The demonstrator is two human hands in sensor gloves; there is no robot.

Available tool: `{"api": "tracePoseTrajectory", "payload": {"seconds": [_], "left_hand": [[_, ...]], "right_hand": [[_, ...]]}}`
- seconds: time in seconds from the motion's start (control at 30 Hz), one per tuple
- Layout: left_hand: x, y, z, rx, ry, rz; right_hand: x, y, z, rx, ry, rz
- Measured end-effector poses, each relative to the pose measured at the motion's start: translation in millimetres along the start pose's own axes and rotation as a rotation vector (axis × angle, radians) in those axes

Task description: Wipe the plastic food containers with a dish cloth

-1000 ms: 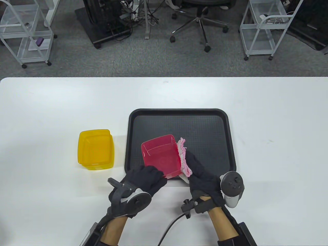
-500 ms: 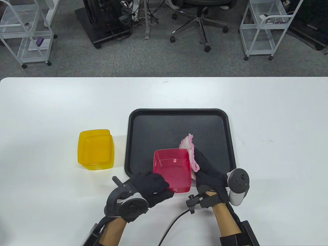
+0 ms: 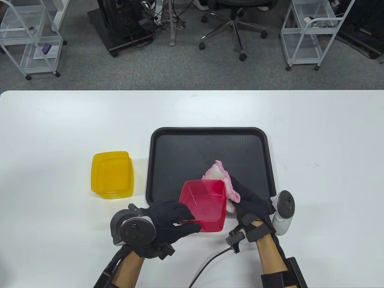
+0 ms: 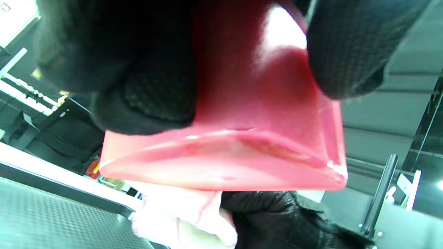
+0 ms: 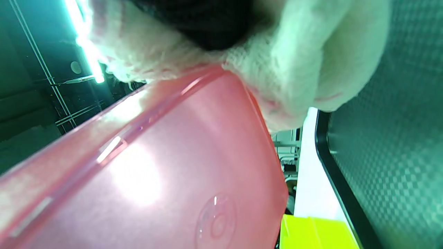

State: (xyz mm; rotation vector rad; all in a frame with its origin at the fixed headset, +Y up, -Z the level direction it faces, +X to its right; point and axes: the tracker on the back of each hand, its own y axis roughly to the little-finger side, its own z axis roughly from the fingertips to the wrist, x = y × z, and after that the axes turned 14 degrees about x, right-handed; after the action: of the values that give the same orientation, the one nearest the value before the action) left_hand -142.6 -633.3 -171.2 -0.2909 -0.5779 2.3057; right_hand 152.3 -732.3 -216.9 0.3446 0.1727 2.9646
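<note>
A red plastic container (image 3: 205, 205) is held above the near edge of a black tray (image 3: 210, 141). My left hand (image 3: 172, 220) grips its near left corner, thumb and fingers on either side of the wall; the left wrist view shows the container (image 4: 242, 138) close up. My right hand (image 3: 249, 201) holds a pink and white dish cloth (image 3: 223, 180) against the container's right side. In the right wrist view the cloth (image 5: 294, 65) presses on the container's outer wall (image 5: 155, 180). A yellow container (image 3: 112, 175) stands on the table to the left.
The white table (image 3: 315, 135) stretches wide on all sides. A cable (image 3: 207, 261) runs from my right wrist to the near edge. Beyond the far edge are an office chair (image 3: 234, 18) and wire carts (image 3: 309, 30).
The red container has moved toward me and to the right and tilted up, off the tray's near edge. My left hand turned over. The cloth and right hand followed along its right side.
</note>
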Motion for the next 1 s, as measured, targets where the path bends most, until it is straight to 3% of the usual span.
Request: {"api": "tracePoseTrajectory", "payload": {"seconds": [0.2,0.6,0.83,1.0], "left_hand": [[4.9,7.1,-0.4,0.022,0.006,0.168],[-5.0,0.9,-1.7,-0.004,0.051,0.344],[-10.7,2.7,-1.1,-0.013,0.118,0.518],[-12.1,-0.8,-2.3,-0.021,0.109,0.553]], "right_hand": [[1.8,3.7,-3.1,0.016,-0.172,-0.144],[32.9,20.1,-12.5,0.091,-0.241,-0.147],[48.5,16.9,-9.9,0.008,-0.297,-0.216],[70.1,12.2,-3.2,-0.015,-0.422,-0.234]]}}
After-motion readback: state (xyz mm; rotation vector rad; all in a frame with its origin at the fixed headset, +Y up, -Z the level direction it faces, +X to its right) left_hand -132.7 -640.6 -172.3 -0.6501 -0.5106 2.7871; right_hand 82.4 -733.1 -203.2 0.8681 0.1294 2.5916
